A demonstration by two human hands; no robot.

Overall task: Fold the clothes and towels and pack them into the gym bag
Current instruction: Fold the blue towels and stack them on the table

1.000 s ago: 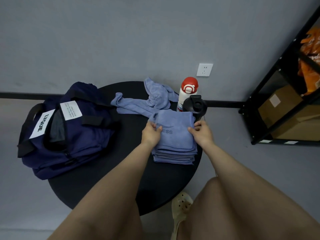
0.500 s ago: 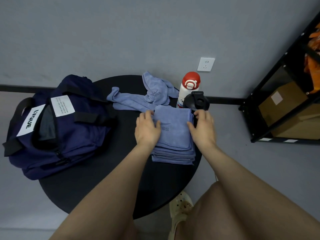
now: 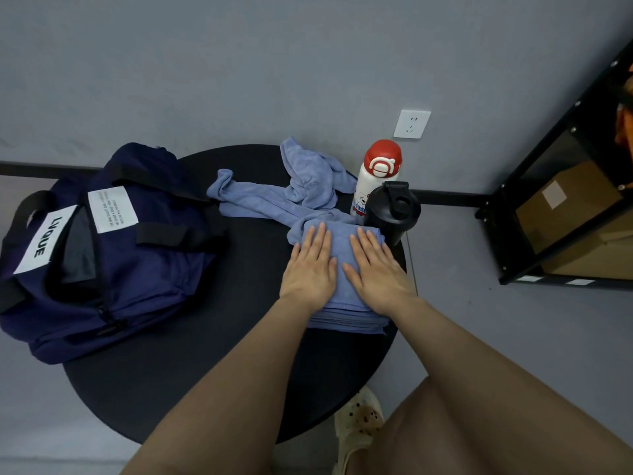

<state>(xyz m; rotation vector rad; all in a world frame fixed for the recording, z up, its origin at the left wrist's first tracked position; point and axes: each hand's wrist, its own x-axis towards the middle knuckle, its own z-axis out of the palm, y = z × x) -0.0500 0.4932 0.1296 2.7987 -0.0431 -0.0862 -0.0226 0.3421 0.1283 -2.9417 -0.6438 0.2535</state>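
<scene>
A stack of folded blue towels [image 3: 340, 245] lies at the right side of the round black table [image 3: 191, 365]. My left hand [image 3: 310, 269] and my right hand [image 3: 376, 272] both press flat on top of the stack, fingers straight and pointing away from me. Behind the stack lie unfolded blue towels [image 3: 274, 197], crumpled and spread toward the table's far edge. The navy gym bag [image 3: 102, 255] sits at the table's left, its top open, with white labels on it.
A white bottle with a red cap [image 3: 378, 176] and a black shaker bottle [image 3: 392, 210] stand right behind the stack. A black shelf with cardboard boxes [image 3: 565, 214] stands at the right. A wall socket [image 3: 411, 124] is on the grey wall.
My hands let go of the top towel's far corners and now lie flat on the stack, closer together. The view shifted slightly right.
</scene>
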